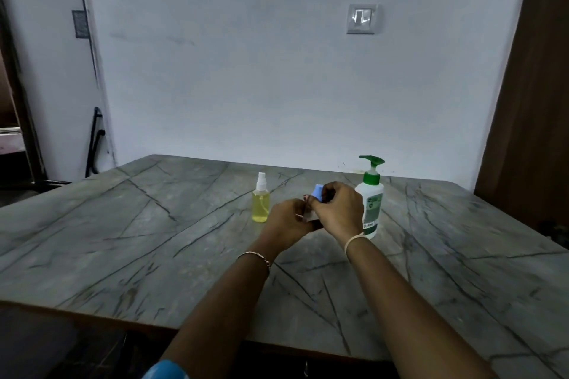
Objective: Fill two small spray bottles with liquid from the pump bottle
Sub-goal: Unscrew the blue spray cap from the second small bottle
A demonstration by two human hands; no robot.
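— We've got the right hand [337, 209] pinching the blue cap [317, 192], left hand [288, 218] curled round the small bottle [308, 212] beneath, mid-table.
— Pump bottle [371, 197] sits just right, yellow bottle [260, 203] left. A jerky twist and we could knock either over.

table [138, 224]: grey-green marble pattern, dark veins | left bottle [260, 204]: yellow liquid, white top | right bottle [371, 197]: white, green pump, green label print | cap [317, 192]: blue | small bottle [309, 215]: clear | wall [246, 71]: pale bluish white | door [529, 101]: brown
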